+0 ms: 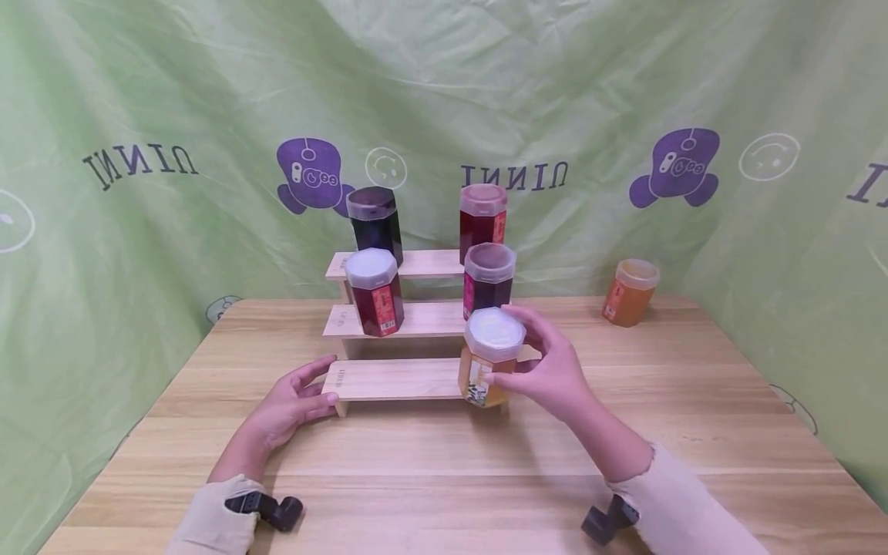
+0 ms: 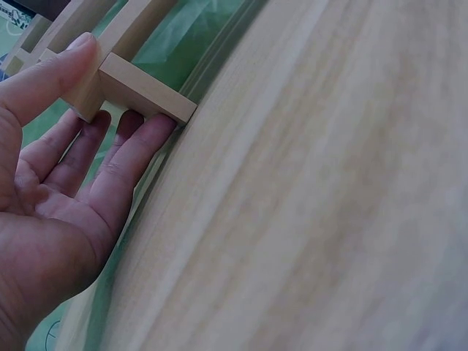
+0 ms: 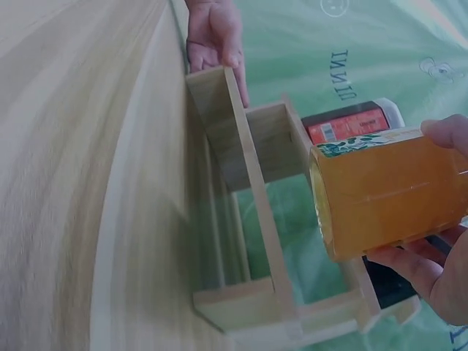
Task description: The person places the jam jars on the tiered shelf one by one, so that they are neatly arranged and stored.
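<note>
Fingers (image 1: 509, 375) round amber jar (image 1: 488, 362)

The stepped rack (image 1: 395, 379) and the table (image 1: 430, 462) are made of pale, matt wood with visible grain. The amber jar (image 1: 488, 370) is clear, glossy plastic, capped by a frosted translucent lid (image 1: 494, 333). The green backdrop (image 1: 173, 92) is creased, printed cloth.

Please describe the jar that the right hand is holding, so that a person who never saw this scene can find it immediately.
Find the stepped wooden rack at the middle of the table. At the right end of its lowest step the right hand grips a honey jar. Only this rack jar has pale amber contents; the others are dark red or nearly black.
</note>
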Demonstrator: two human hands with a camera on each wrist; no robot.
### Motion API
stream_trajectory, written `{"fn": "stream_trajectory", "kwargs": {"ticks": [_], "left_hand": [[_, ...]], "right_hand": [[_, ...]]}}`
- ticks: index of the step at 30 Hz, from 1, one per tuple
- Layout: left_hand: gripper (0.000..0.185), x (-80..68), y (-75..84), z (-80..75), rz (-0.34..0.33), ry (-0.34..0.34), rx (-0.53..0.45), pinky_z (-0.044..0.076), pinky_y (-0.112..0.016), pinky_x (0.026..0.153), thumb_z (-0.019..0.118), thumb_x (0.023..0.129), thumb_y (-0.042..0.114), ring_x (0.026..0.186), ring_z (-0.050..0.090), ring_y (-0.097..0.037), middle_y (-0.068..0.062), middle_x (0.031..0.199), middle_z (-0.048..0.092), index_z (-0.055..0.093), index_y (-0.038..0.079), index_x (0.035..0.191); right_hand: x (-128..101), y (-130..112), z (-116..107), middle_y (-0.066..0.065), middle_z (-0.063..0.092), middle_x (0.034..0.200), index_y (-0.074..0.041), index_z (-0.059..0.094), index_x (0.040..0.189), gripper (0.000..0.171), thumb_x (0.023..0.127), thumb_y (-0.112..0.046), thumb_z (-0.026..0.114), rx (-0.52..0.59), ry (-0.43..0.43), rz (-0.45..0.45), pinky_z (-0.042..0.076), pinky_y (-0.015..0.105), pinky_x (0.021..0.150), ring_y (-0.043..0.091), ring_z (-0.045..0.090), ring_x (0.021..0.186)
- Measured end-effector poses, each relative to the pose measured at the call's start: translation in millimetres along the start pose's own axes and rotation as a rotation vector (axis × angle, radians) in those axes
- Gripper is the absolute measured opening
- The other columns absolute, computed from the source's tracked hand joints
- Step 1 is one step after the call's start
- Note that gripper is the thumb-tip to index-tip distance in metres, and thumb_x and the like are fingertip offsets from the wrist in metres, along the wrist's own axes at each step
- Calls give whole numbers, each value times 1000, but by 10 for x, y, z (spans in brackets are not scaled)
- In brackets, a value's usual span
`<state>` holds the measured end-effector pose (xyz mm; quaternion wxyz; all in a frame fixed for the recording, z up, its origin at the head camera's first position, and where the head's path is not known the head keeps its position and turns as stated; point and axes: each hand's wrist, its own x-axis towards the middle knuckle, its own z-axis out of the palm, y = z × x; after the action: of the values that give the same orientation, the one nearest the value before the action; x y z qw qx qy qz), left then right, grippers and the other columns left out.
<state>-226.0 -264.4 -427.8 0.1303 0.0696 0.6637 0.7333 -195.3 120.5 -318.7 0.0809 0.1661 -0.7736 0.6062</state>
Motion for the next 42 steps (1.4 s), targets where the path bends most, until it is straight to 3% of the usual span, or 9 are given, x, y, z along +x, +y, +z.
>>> {"fn": "stream_trajectory", "kwargs": {"ticks": [8, 15, 27, 35, 42], "left_hand": [[78, 2, -7, -4, 4, -4, -6, 47, -44, 85, 63, 75, -6, 103, 54, -24, -19, 140, 20, 20, 2, 139], [78, -5, -1, -4, 1, -9, -7, 47, -44, 85, 63, 75, -6, 103, 54, -24, -19, 140, 19, 21, 3, 139], [78, 0, -12, -6, 2, -3, -2, 47, -43, 86, 63, 75, -6, 103, 54, -23, -21, 139, 21, 19, 1, 139], [77, 5, -8, 3, -4, 7, 0, 47, -43, 85, 64, 75, -4, 104, 54, -23, -17, 140, 21, 23, 5, 139], [77, 9, -16, 6, -4, 9, -5, 48, -43, 85, 65, 75, -4, 105, 53, -23, -15, 141, 20, 23, 6, 139]], "right_hand": [[18, 5, 161, 4, 54, 115, -19, 46, 125, 80, 55, -6, 83, 6, -44, 13, 55, 36, 71, 22, 52, 100], [17, 21, 264, 5, 54, 114, -18, 47, 124, 80, 54, -1, 82, 48, -72, 2, 54, 40, 71, 23, 52, 99], [39, 27, 428, 3, 55, 112, -21, 47, 123, 79, 55, -3, 82, 39, -103, -10, 55, 39, 69, 24, 53, 96], [120, 316, 560, -3, 55, 111, -33, 47, 121, 81, 51, -19, 86, 48, -117, -48, 55, 42, 68, 20, 53, 95], [147, 323, 642, -4, 54, 112, -33, 47, 121, 81, 51, -19, 86, 45, -137, -64, 55, 40, 68, 19, 53, 95]]}}
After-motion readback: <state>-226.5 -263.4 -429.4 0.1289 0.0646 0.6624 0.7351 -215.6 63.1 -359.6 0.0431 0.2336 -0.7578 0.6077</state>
